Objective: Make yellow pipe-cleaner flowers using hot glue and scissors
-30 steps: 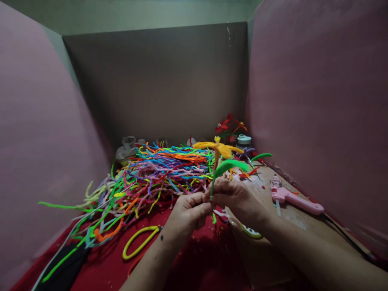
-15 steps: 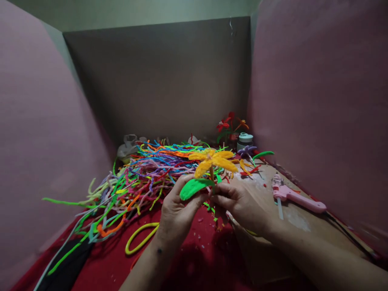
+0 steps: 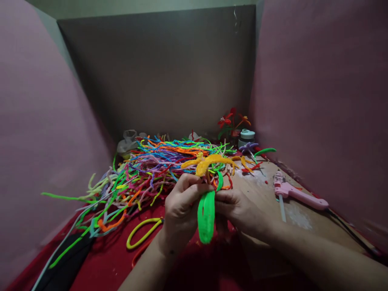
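Observation:
Between my two hands is a pipe-cleaner flower (image 3: 214, 162) with orange-yellow petals, a brown stem and green leaves. My left hand (image 3: 183, 204) pinches the stem just under the petals, fingers closed. Against it, my right hand (image 3: 238, 208) grips the lower stem, its fingertips partly hidden. One broad green leaf (image 3: 206, 218) hangs down toward me between the hands; a smaller green leaf (image 3: 219, 180) curls up behind the stem.
A big heap of coloured pipe cleaners (image 3: 157, 163) covers the red cloth (image 3: 103, 262). On the right, a pink glue gun (image 3: 298, 195) lies on a cardboard sheet (image 3: 260, 194). Behind stand a lidded jar (image 3: 247, 137) and red flowers (image 3: 232, 119). A yellow loop (image 3: 142, 234) lies left.
The flower has turned and tipped, so its petals show from the side. The broad green leaf has swung from pointing left to hanging downward. My left hand has shifted its grip up the stem.

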Demonstrator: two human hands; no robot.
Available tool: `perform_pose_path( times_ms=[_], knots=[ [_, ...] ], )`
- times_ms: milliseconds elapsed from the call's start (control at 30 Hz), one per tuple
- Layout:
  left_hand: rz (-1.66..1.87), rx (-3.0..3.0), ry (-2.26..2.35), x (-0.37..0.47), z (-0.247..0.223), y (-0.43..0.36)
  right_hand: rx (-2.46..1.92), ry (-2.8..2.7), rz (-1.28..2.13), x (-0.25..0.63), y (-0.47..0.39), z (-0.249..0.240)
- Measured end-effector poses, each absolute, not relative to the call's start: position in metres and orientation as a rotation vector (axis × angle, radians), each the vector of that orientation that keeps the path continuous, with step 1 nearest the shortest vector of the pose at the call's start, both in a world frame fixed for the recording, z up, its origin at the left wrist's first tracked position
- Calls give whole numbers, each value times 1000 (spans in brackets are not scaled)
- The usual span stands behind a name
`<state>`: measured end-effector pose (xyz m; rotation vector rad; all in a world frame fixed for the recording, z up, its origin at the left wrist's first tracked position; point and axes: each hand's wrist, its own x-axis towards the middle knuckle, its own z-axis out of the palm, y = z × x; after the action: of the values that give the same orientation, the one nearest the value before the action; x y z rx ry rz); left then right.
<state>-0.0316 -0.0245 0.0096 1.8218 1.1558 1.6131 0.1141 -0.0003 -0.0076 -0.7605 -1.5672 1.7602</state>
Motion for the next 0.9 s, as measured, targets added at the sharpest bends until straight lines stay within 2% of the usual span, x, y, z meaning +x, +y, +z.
perform_pose_path(
  times_ms=[167,267,600,900],
  knots=[
    [1747,2307,1159,-36,9,-25,-632,-1542,1936,116,-2,-8],
    [1762,2495,1089,-38,9,-22,-636,-1556,1931,117,-1,-9],
    [1699,2402,985,-39,8,-23,-806,-1609,1705,115,5,-12],
    [1723,2608,947,-43,10,-30,-871,-1626,1700,116,1,-4]
  ],
)
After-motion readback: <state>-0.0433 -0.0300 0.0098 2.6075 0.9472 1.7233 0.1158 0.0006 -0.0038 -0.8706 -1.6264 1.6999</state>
